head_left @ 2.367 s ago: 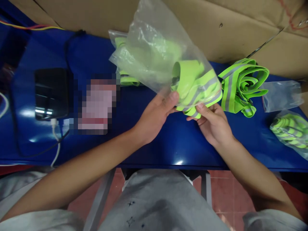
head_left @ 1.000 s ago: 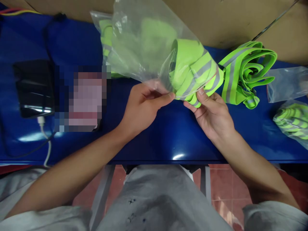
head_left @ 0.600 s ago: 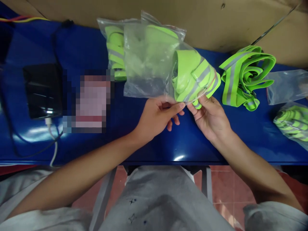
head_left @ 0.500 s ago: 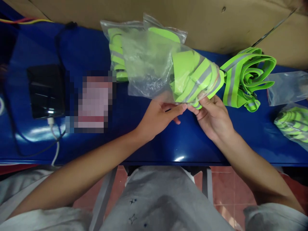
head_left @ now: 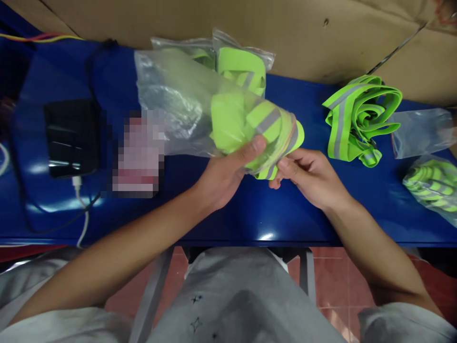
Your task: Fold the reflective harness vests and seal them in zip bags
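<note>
A clear plastic bag [head_left: 178, 107] with a folded neon-yellow reflective strap [head_left: 228, 121] partly inside it is between my hands. My left hand [head_left: 228, 171] grips the bagged strap from below, its thumb lying over the plastic. At the bag's reddish-edged mouth, my right hand [head_left: 307, 174] pinches the strap's lower edge between thumb and fingers. A loop of strap pokes out past the mouth on the right. Behind the bag lie other bagged straps [head_left: 259, 71], partly covered by it.
A loose tangle of reflective strap [head_left: 357, 119] lies to the right, with a flat clear bag [head_left: 423, 131] and a bagged strap [head_left: 433, 183] beyond. On the left are a black device [head_left: 71, 138] with a white cable and a blurred-out item [head_left: 139, 155]. Cardboard [head_left: 285, 38] stands behind.
Both hands have drawn the bagged strap left and slightly nearer. My left thumb has come up over the bag, and the right hand has shifted to the strap's lower right edge.
</note>
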Available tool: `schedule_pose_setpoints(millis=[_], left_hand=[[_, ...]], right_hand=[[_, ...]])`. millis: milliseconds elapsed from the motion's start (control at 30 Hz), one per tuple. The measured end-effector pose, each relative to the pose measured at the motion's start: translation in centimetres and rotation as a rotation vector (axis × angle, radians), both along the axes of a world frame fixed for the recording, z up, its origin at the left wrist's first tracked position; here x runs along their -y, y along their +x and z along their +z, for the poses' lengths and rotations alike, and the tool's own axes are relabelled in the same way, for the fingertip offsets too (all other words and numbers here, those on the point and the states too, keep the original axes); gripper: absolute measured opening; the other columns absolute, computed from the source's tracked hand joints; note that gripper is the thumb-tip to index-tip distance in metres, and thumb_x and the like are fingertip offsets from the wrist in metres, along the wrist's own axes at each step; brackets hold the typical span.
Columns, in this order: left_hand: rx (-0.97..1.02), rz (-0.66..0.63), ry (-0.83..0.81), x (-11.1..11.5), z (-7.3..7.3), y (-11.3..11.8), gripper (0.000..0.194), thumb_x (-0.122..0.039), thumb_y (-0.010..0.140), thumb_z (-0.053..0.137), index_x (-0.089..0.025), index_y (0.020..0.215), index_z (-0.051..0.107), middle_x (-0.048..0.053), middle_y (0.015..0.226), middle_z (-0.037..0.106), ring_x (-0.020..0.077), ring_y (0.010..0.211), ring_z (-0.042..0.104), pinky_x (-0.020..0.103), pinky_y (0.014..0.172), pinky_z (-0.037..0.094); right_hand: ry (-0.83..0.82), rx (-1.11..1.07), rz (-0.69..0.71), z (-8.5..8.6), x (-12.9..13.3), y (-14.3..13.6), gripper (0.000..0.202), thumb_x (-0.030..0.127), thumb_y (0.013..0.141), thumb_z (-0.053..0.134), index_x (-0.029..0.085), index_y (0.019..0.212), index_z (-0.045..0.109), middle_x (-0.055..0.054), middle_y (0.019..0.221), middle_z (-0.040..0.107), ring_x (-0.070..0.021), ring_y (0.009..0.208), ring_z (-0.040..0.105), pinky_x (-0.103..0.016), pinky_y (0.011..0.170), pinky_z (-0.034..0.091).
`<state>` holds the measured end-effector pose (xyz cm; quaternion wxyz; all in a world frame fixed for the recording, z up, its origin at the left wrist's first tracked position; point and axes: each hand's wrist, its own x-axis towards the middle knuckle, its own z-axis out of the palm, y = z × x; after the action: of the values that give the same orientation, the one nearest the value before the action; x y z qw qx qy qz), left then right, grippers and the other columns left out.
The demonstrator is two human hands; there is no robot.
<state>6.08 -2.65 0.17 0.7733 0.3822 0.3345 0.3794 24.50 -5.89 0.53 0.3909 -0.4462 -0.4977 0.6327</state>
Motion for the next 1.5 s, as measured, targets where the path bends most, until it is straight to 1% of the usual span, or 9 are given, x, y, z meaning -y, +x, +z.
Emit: schedule_pose_setpoints(millis=[133,367,533,700,867,1067,1300,1400,1500], left_hand=[[0.231,-0.153,-0.077,1.2,-0.6,0.6,0.044,-0.062,0.091,0.071,-0.02,0.077,0.07,0.0,0.065,0.059,0.0146,0.062,0.054,0.032,0.066,0.051],[0.252,-0.133,-0.242,2.7,-1.4,1.8,0.05,-0.052,0.074,0.092,-0.022,0.112,0.078,0.004,0.119,0.075,0.0216,0.12,0.065,0.032,0.11,0.047],[0.265,-0.121,-0.256,1.6,-1.2,1.1,0.027,-0.044,0.093,0.075,-0.021,0.106,0.08,0.004,0.106,0.078,0.0211,0.11,0.069,0.031,0.099,0.051],[0.367,-0.159,-0.295,1.4,-1.1,0.7,0.018,-0.037,0.091,0.078,-0.024,0.104,0.081,0.0,0.096,0.076,0.0119,0.088,0.068,0.019,0.078,0.052],[0.322,-0.285,-0.289,1.7,-1.9,0.8,0.028,-0.042,0.091,0.077,-0.027,0.115,0.079,0.003,0.11,0.078,0.0192,0.109,0.07,0.026,0.092,0.055],[-0.038,-0.692,0.253,2.0,2.3,-2.0,0.069,-0.071,0.078,0.079,-0.026,0.13,0.074,0.011,0.136,0.071,0.0275,0.112,0.072,0.039,0.099,0.057],[-0.739,-0.052,1.094,4.0,2.8,-3.2,0.047,-0.04,0.082,0.087,-0.037,0.128,0.076,0.007,0.104,0.076,0.0303,0.106,0.069,0.045,0.107,0.047],[-0.703,0.037,1.053,2.2,2.0,-3.4,0.074,-0.045,0.075,0.092,-0.031,0.142,0.065,0.011,0.139,0.067,0.0354,0.135,0.057,0.046,0.12,0.038],[-0.563,-0.206,0.849,0.5,2.9,-4.2,0.07,-0.044,0.083,0.086,-0.027,0.146,0.06,0.009,0.141,0.066,0.0296,0.126,0.063,0.038,0.111,0.047]], right_hand=[[0.048,0.117,-0.138,0.1,0.8,-1.3,0.045,0.059,0.093,0.071,0.018,0.073,0.066,0.001,0.059,0.069,-0.0116,0.049,0.066,-0.023,0.049,0.053],[0.588,0.564,-0.199,-1.1,1.3,-1.8,0.05,0.048,0.102,0.059,0.019,0.061,0.053,0.003,0.052,0.056,-0.0087,0.049,0.053,-0.025,0.051,0.04],[0.841,0.738,-0.231,-0.3,0.9,-0.4,0.027,0.024,0.101,0.061,0.019,0.075,0.065,0.001,0.067,0.067,-0.011,0.063,0.062,-0.026,0.062,0.047],[1.046,0.969,0.182,-0.1,1.1,0.2,0.023,0.025,0.103,0.056,0.017,0.118,0.072,-0.012,0.137,0.07,-0.0314,0.143,0.053,-0.054,0.121,0.032],[0.962,1.098,0.295,-0.5,1.4,0.0,0.038,0.041,0.101,0.056,0.015,0.124,0.072,-0.013,0.137,0.069,-0.0361,0.136,0.051,-0.052,0.108,0.034],[1.156,0.913,0.155,1.4,1.2,1.0,0.037,0.04,0.102,0.062,0.015,0.128,0.069,-0.012,0.119,0.077,-0.0242,0.098,0.069,-0.038,0.08,0.043],[0.913,0.764,-0.165,3.7,2.3,0.1,0.023,0.04,0.099,0.068,0.021,0.087,0.075,0.003,0.061,0.065,-0.0095,0.052,0.052,-0.028,0.055,0.039],[0.705,0.603,-0.088,4.9,2.8,-0.3,0.02,0.038,0.101,0.067,0.021,0.097,0.076,0.005,0.066,0.067,-0.0061,0.05,0.049,-0.024,0.051,0.039],[0.735,0.593,0.093,6.8,3.1,0.4,0.035,0.049,0.095,0.073,0.025,0.121,0.074,0.0,0.091,0.076,-0.0123,0.071,0.064,-0.028,0.067,0.05]])
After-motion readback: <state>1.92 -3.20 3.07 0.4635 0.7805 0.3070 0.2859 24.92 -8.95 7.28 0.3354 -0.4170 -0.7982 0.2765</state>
